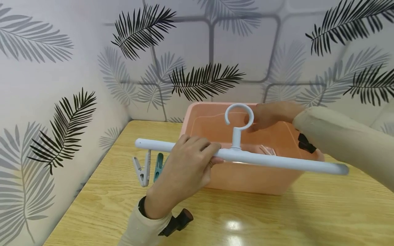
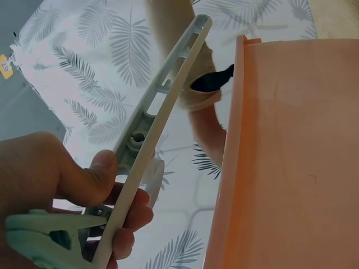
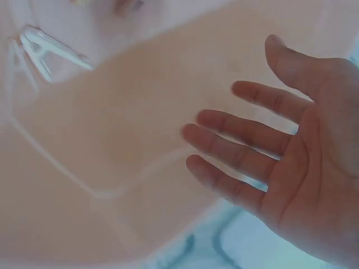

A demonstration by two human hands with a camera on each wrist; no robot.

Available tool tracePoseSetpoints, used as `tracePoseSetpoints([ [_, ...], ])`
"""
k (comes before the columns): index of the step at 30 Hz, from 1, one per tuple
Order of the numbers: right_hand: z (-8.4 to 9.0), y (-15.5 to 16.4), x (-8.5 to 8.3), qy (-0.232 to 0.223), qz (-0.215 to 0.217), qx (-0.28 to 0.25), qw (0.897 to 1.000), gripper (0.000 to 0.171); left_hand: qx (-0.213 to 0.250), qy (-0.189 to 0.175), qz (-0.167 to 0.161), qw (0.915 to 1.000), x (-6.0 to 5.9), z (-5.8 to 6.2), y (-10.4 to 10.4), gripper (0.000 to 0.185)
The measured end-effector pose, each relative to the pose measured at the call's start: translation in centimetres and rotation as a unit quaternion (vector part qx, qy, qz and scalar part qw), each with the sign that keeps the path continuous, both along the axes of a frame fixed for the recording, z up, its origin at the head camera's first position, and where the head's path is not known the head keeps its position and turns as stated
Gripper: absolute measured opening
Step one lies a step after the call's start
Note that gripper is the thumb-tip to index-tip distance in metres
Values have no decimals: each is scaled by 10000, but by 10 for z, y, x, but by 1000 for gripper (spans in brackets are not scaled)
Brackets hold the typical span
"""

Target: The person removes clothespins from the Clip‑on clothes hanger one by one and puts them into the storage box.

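My left hand [image 1: 187, 164] grips the bar of a white hanger [image 1: 261, 158], left of its upright hook, holding it across the front of a peach plastic tub [image 1: 246, 179]. Two clothespins hang from the bar's left part: a grey clothespin [image 1: 143, 173] and a teal clothespin [image 1: 158, 166], the latter partly behind the hand. In the left wrist view, a pale green clothespin [image 2: 45, 238] bites the bar beside the fingers. My right hand [image 3: 291, 151] is inside the tub with fingers spread and nothing held. A white clothespin [image 3: 53, 47] lies at the tub's bottom, away from its fingertips.
The tub stands on a wood-grain table [image 1: 246, 218] near a wall [image 1: 191, 44] with a leaf pattern. A second leaf-patterned wall [image 1: 55, 89] borders the table's left side. Black wrist devices [image 1: 181, 220] sit on both forearms.
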State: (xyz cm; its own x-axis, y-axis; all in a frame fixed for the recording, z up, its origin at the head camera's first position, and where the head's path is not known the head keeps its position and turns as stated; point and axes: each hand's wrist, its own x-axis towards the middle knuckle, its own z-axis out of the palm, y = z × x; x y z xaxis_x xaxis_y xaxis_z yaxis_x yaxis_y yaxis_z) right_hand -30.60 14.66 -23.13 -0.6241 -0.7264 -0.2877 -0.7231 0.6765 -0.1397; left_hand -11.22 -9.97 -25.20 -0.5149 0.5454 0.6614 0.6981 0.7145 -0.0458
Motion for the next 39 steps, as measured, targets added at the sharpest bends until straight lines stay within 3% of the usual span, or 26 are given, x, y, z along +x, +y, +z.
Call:
tracePoseSetpoints([
  [4, 28, 11, 4, 222, -217, 151, 9994, 24, 82, -11, -62, 9999, -2, -1, 3, 14],
  [8, 53, 23, 12, 385, -75, 184, 9991, 28, 141, -12, -87, 9999, -3, -2, 5, 14],
  [13, 78, 33, 26, 429, -208, 177, 9987, 34, 207, 37, -78, 9997, -5, -1, 7, 13],
  [20, 98, 42, 58, 1126, -107, -493, 9924, 19, 227, 124, -75, 9996, -5, -2, 8, 13],
  [28, 88, 44, 111, 2272, 240, -1504, 9619, 13, 314, 200, -140, 9992, -7, -2, 11, 11],
  [34, 68, 42, 146, 2578, -146, -1655, 9518, 13, 317, 215, -157, 9991, -9, -2, 11, 12],
  [39, 43, 36, 169, 3047, -204, -1992, 9311, 12, 322, 257, -181, 9990, -10, -3, 14, 13],
])
